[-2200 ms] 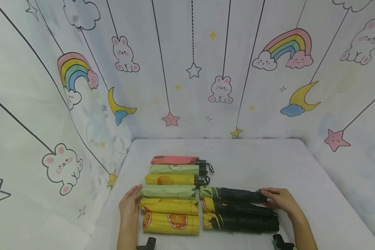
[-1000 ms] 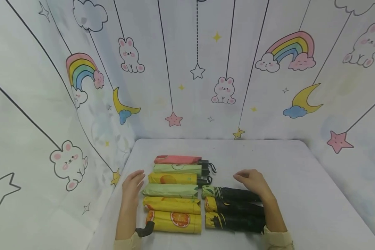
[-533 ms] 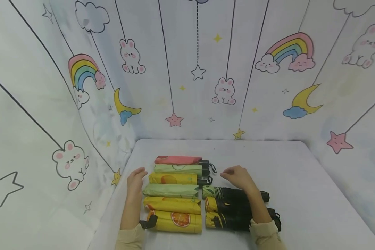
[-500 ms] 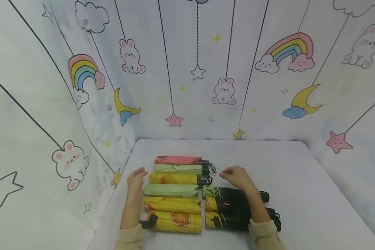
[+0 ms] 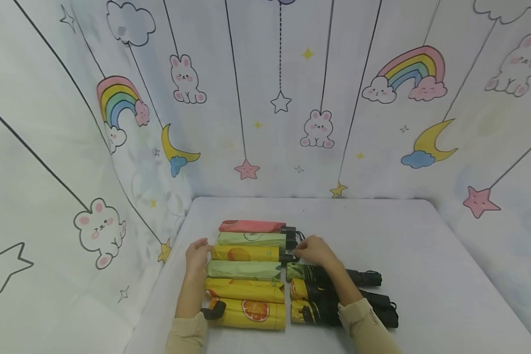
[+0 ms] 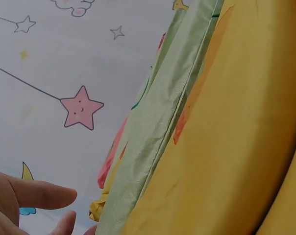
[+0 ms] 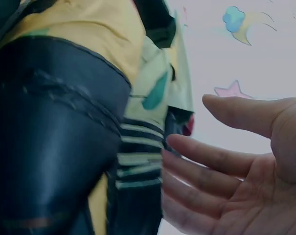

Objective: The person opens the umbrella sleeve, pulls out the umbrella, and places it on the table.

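My left hand (image 5: 197, 254) is at the left end of a yellow folded umbrella (image 5: 245, 253), fingertips right at its edge. At the other end, my right hand (image 5: 317, 250) reaches the umbrella's black handle (image 5: 286, 257), covering part of its strap. In the right wrist view, the right hand's fingers (image 7: 211, 159) are extended, with thumb apart. The left wrist view shows the left thumb and fingers (image 6: 45, 194) loosely spread. Behind lie a green umbrella (image 5: 252, 239) and a red umbrella (image 5: 252, 226), both with black handles.
In front lie a pale green roll (image 5: 243, 270), a yellow roll (image 5: 243, 290) and an orange-print roll (image 5: 272, 314). To their right, several dark folded umbrellas (image 5: 369, 279) lie side by side, under my right forearm. All rest on a white table (image 5: 447, 295) before a printed backdrop.
My right hand has left the dark umbrella's end and moved left to the yellow umbrella's handle. My left hand has moved slightly away from me, then right, to that umbrella's left end.
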`<state>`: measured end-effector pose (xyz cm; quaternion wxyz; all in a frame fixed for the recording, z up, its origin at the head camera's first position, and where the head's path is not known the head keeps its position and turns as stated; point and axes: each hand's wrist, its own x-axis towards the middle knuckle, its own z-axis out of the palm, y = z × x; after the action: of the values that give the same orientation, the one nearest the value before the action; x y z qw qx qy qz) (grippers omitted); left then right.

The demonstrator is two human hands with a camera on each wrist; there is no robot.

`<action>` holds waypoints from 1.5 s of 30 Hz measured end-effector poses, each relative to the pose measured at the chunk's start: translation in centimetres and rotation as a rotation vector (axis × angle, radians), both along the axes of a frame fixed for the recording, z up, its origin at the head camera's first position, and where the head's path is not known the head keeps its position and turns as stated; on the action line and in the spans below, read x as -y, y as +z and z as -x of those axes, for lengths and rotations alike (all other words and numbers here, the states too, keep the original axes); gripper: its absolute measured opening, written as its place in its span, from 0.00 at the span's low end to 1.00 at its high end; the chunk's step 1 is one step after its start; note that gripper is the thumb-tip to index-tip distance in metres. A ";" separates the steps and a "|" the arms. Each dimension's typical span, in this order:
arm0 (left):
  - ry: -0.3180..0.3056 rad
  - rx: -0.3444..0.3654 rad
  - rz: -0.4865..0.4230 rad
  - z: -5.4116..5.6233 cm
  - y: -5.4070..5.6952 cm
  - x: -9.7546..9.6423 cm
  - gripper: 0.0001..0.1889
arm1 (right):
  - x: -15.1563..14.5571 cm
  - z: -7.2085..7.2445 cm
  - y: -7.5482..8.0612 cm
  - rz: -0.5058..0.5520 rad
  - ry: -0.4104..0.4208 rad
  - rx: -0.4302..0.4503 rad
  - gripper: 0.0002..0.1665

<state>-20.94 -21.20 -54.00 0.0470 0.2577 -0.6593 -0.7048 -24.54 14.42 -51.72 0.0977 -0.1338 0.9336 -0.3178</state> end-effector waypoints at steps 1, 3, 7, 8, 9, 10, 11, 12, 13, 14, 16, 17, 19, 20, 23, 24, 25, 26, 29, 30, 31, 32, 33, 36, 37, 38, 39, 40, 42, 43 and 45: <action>0.001 0.000 0.014 0.1 -0.1 0.0 0.30 | 0.2 0.1 -0.2 -0.003 0.009 0.000 0.15; 0.006 -0.004 0.027 0.2 -0.3 -0.1 0.29 | 0.6 0.3 -0.6 -0.004 0.022 0.016 0.14; -0.007 -0.005 0.034 0.1 -0.5 -0.1 0.29 | 1.3 0.5 -1.5 -0.007 0.035 0.020 0.15; -0.009 -0.004 0.032 0.1 -0.6 -0.1 0.30 | 1.4 0.6 -1.7 -0.008 0.041 0.020 0.15; -0.012 -0.003 0.030 0.1 -0.7 -0.1 0.30 | 1.5 0.7 -1.8 -0.008 0.046 0.017 0.15; -0.015 -0.001 0.030 0.1 -0.8 -0.1 0.30 | 1.6 0.7 -1.9 -0.009 0.052 0.016 0.15; -0.015 0.001 0.026 0.1 -0.9 -0.1 0.30 | 1.7 0.8 -2.0 -0.008 0.061 0.014 0.14; -0.015 0.002 0.022 0.2 -1.0 -0.1 0.30 | 1.8 0.8 -2.1 -0.007 0.069 0.014 0.14; -0.014 0.004 0.021 0.2 -1.1 -0.1 0.31 | 1.9 0.9 -2.2 -0.009 0.079 0.013 0.14; -0.011 0.005 0.019 0.2 -1.2 -0.1 0.31 | 2.0 0.9 -2.3 -0.009 0.083 0.018 0.13; -0.003 0.011 0.022 0.2 -1.4 -0.2 0.31 | 2.1 1.0 -2.5 -0.017 0.094 0.018 0.13; -0.001 0.011 0.022 0.2 -1.5 -0.3 0.31 | 2.2 1.0 -2.6 -0.019 0.099 0.018 0.12; 0.002 0.014 0.023 0.3 -1.6 -0.4 0.30 | 2.2 1.1 -2.8 -0.023 0.103 0.022 0.12; 0.004 0.015 0.020 0.3 -1.6 -0.4 0.30 | 2.2 1.1 -2.8 -0.024 0.101 0.026 0.12; 0.005 0.014 0.011 0.4 -1.8 -0.4 0.28 | 2.3 1.2 -2.9 -0.022 0.099 0.037 0.12; 0.005 0.014 0.010 0.4 -1.8 -0.4 0.28 | 2.2 1.3 -2.9 -0.023 0.099 0.040 0.12; 0.006 0.012 0.011 0.4 -1.9 -0.4 0.28 | 2.2 1.3 -2.8 -0.024 0.101 0.043 0.12; 0.007 0.009 0.011 0.4 -1.9 -0.4 0.27 | 2.2 1.3 -2.8 -0.019 0.108 0.042 0.12; 0.007 0.001 0.010 0.3 -1.9 -0.4 0.26 | 2.1 1.4 -2.6 -0.004 0.130 0.048 0.12; 0.007 -0.001 0.008 0.3 -1.9 -0.4 0.26 | 2.1 1.4 -2.6 0.002 0.137 0.052 0.12; 0.008 -0.003 0.005 0.3 -1.9 -0.4 0.26 | 2.0 1.4 -2.5 0.008 0.143 0.057 0.12; 0.009 -0.005 0.001 0.3 -1.9 -0.4 0.26 | 2.0 1.4 -2.5 0.018 0.150 0.064 0.12; 0.011 -0.005 -0.001 0.3 -1.9 -0.4 0.26 | 2.0 1.4 -2.5 0.023 0.154 0.074 0.12; 0.018 0.001 -0.004 0.3 -2.0 -0.4 0.25 | 2.1 1.5 -2.4 0.042 0.174 0.092 0.11; 0.022 0.004 -0.001 0.3 -2.0 -0.3 0.25 | 2.1 1.5 -2.4 0.041 0.182 0.092 0.12; 0.024 0.006 -0.002 0.3 -2.0 -0.3 0.25 | 2.1 1.6 -2.4 0.044 0.188 0.092 0.12; 0.026 0.005 -0.003 0.3 -2.1 -0.3 0.26 | 2.0 1.6 -2.4 0.043 0.189 0.092 0.13; 0.027 0.004 -0.005 0.3 -2.0 -0.3 0.26 | 2.0 1.6 -2.3 0.047 0.185 0.095 0.15; 0.035 0.001 -0.012 0.2 -2.0 -0.3 0.26 | 1.9 1.6 -2.3 0.055 0.174 0.103 0.17; 0.037 -0.003 -0.019 0.2 -2.0 -0.3 0.27 | 1.9 1.6 -2.2 0.063 0.168 0.108 0.18; 0.036 -0.012 -0.037 0.2 -1.9 -0.2 0.28 | 1.8 1.7 -2.1 0.082 0.150 0.124 0.20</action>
<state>-21.11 -21.02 -55.88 0.0587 0.2660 -0.6410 -0.7176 -26.21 12.63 -53.79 0.1732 -0.1871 0.8993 -0.3554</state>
